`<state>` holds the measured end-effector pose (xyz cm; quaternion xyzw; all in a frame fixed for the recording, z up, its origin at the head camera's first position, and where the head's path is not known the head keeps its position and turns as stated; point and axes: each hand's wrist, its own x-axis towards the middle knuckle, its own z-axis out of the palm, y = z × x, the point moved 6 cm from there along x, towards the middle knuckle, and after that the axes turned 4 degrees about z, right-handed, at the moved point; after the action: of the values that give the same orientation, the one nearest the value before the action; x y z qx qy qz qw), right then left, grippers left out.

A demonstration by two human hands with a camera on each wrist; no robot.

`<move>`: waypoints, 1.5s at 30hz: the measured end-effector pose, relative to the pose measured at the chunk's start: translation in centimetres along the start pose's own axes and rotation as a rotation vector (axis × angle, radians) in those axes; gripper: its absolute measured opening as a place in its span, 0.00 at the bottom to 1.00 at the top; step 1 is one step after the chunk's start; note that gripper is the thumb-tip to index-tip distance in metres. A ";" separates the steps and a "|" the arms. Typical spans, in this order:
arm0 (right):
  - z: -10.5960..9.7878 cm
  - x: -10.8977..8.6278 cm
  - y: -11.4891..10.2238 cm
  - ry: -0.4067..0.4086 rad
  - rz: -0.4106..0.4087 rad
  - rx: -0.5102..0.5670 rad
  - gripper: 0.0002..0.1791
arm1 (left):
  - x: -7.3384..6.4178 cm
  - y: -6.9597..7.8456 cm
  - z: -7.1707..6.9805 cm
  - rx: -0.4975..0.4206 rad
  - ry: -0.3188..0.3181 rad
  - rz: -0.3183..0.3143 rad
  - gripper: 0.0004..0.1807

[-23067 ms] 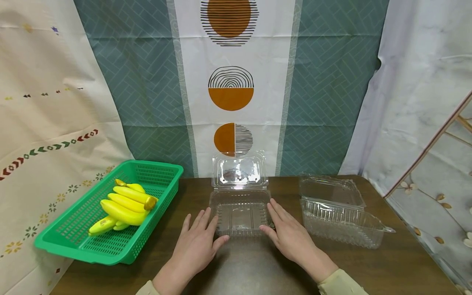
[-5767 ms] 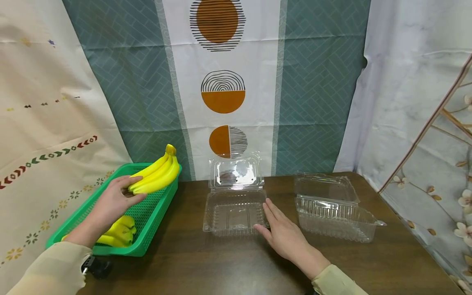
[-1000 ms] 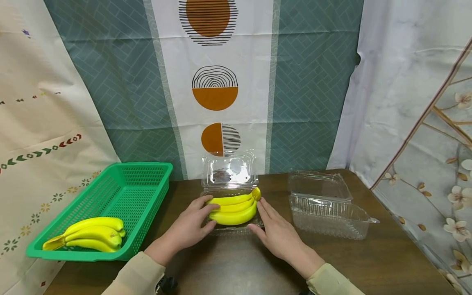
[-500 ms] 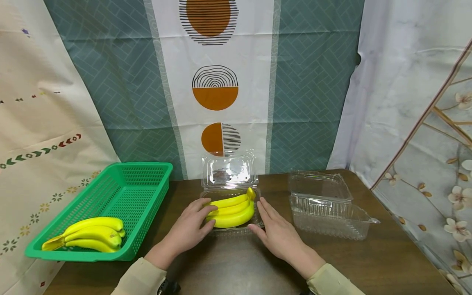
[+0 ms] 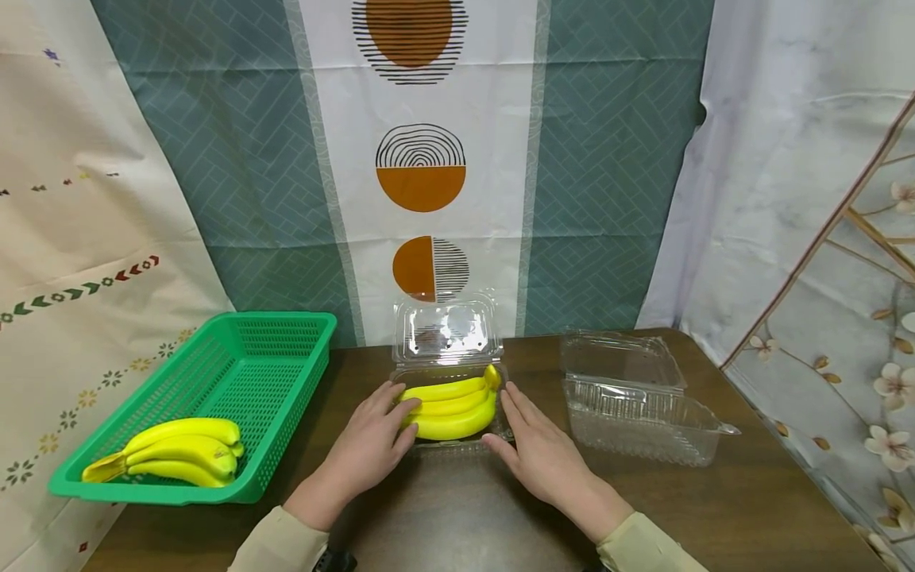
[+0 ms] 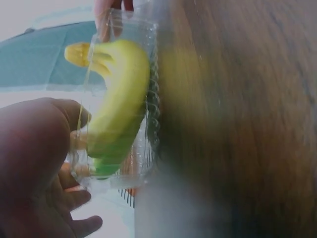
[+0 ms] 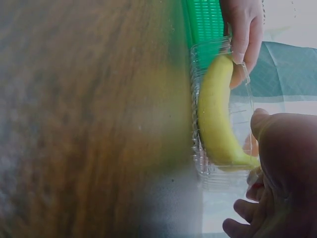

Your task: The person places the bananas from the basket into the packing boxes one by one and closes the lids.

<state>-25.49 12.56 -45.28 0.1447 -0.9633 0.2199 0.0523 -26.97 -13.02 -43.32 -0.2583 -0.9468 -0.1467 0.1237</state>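
Note:
A yellow bunch of bananas (image 5: 450,417) lies in the base of a clear plastic clamshell container (image 5: 500,433), its stem to the right. The container's lid (image 5: 448,330) stands raised at the back. My left hand (image 5: 360,445) is at the container's left side, fingertips over the rim at the banana tips. In the left wrist view its thumb (image 6: 77,113) is at the rim, and other fingers spread outside. My right hand (image 5: 550,457) rests along the right side, fingers straight against the wall. The right wrist view shows the bananas (image 7: 215,111) curving down inside the clear walls.
A green plastic basket (image 5: 286,397) at the left holds another bunch of bananas (image 5: 179,453) near its front. On the right of the brown table (image 5: 457,524) stands a second clear container (image 5: 643,429), lid tilted back. A patterned curtain (image 5: 600,159) hangs behind the table.
Earlier, my left hand lifted this bunch from the basket; now it is inside the middle container. Within the last second the bunch has shifted slightly left and forward. My right hand stays by the container.

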 end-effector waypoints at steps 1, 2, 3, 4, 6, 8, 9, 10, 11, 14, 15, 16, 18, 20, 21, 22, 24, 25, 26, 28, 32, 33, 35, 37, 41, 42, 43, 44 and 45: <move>0.0 0.0 0.0 0.000 0.001 -0.002 0.47 | -0.1 0.1 0.0 0.004 0.000 -0.004 0.24; 0.0 0.0 0.0 -0.001 0.002 -0.003 0.47 | -0.2 0.1 -0.1 0.007 0.000 -0.010 0.25; 0.0 0.0 0.0 0.000 0.003 -0.004 0.47 | -0.2 0.2 -0.1 0.011 -0.003 -0.019 0.26; 0.0 0.0 0.0 -0.001 0.004 -0.007 0.47 | -0.3 0.2 -0.1 0.012 -0.005 -0.025 0.26; -0.1 0.0 0.0 -0.002 0.006 -0.010 0.48 | -0.4 0.3 -0.1 0.012 -0.011 -0.039 0.28; -0.1 0.0 0.0 -0.003 0.006 -0.010 0.48 | -0.5 0.3 0.0 0.012 -0.013 -0.047 0.28; -0.1 0.0 0.0 -0.004 0.005 -0.011 0.48 | -0.6 0.3 0.1 0.013 -0.014 -0.050 0.29; -0.2 0.0 0.0 -0.007 0.004 -0.013 0.48 | -0.6 0.3 0.1 0.013 -0.013 -0.052 0.29; -0.2 0.0 0.0 -0.008 0.002 -0.011 0.48 | -0.7 0.4 0.2 0.012 -0.011 -0.055 0.29; -0.1 0.0 0.0 -0.017 0.004 -0.015 0.47 | -0.8 0.4 0.3 0.015 -0.005 -0.059 0.29; -0.1 0.0 0.1 -0.022 0.007 -0.019 0.48 | -0.9 0.4 0.4 0.017 -0.004 -0.061 0.29; -0.2 0.0 0.1 -0.024 0.010 -0.019 0.48 | -0.9 0.4 0.4 0.018 -0.001 -0.058 0.29; -0.2 0.0 0.1 -0.027 0.014 -0.019 0.48 | -0.9 0.5 0.4 0.021 0.001 -0.055 0.29; -0.3 0.0 0.1 -0.027 0.014 -0.016 0.47 | -1.0 0.6 0.4 0.021 0.003 -0.052 0.29; -0.3 0.0 0.0 -0.025 0.009 -0.019 0.47 | -1.0 0.6 0.4 0.021 0.005 -0.049 0.29; -0.4 0.0 0.0 -0.021 0.002 -0.022 0.47 | -1.0 0.6 0.3 0.020 0.009 -0.046 0.29; -0.4 0.0 -0.1 -0.017 -0.010 -0.031 0.47 | -1.1 0.6 0.3 0.018 0.009 -0.047 0.29; -0.4 0.0 -0.1 -0.017 -0.013 -0.033 0.47 | -1.1 0.6 0.2 0.018 0.010 -0.048 0.29; -0.4 0.0 -0.1 -0.017 -0.016 -0.033 0.47 | -1.1 0.6 0.2 0.016 0.012 -0.047 0.29; -0.4 0.0 -0.1 -0.018 -0.015 -0.024 0.47 | -1.2 0.6 0.2 0.014 0.011 -0.047 0.29; -0.5 -0.1 0.0 -0.022 -0.010 -0.003 0.47 | -1.1 0.5 0.3 0.009 0.003 -0.048 0.29; -0.5 -0.2 0.0 -0.022 -0.011 -0.002 0.47 | -1.1 0.5 0.3 0.008 0.001 -0.048 0.29; -0.7 -0.2 0.0 -0.022 -0.016 -0.003 0.47 | -1.0 0.5 0.2 0.001 -0.002 -0.050 0.30; -0.8 -0.4 0.0 -0.023 -0.017 0.001 0.48 | -1.0 0.5 0.2 -0.010 -0.001 -0.050 0.30; -1.0 -0.6 0.0 -0.031 -0.011 0.009 0.48 | -1.1 0.3 0.1 -0.024 0.002 -0.050 0.31; -1.0 -0.6 0.1 -0.033 -0.008 0.012 0.48 | -1.1 0.2 0.1 -0.027 0.002 -0.052 0.32; -1.0 -0.6 0.1 -0.034 -0.007 0.012 0.48 | -1.1 0.1 0.2 -0.029 0.003 -0.053 0.32; -1.0 -0.7 0.1 -0.034 -0.006 0.010 0.48 | -1.1 0.0 0.2 -0.032 0.004 -0.055 0.33; -1.1 -0.7 0.1 -0.035 -0.003 0.011 0.48 | -1.1 -0.1 0.3 -0.035 0.003 -0.060 0.33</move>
<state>-24.78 13.29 -44.45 0.1505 -0.9626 0.2224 0.0348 -26.13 -13.48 -43.91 -0.2319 -0.9512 -0.1672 0.1161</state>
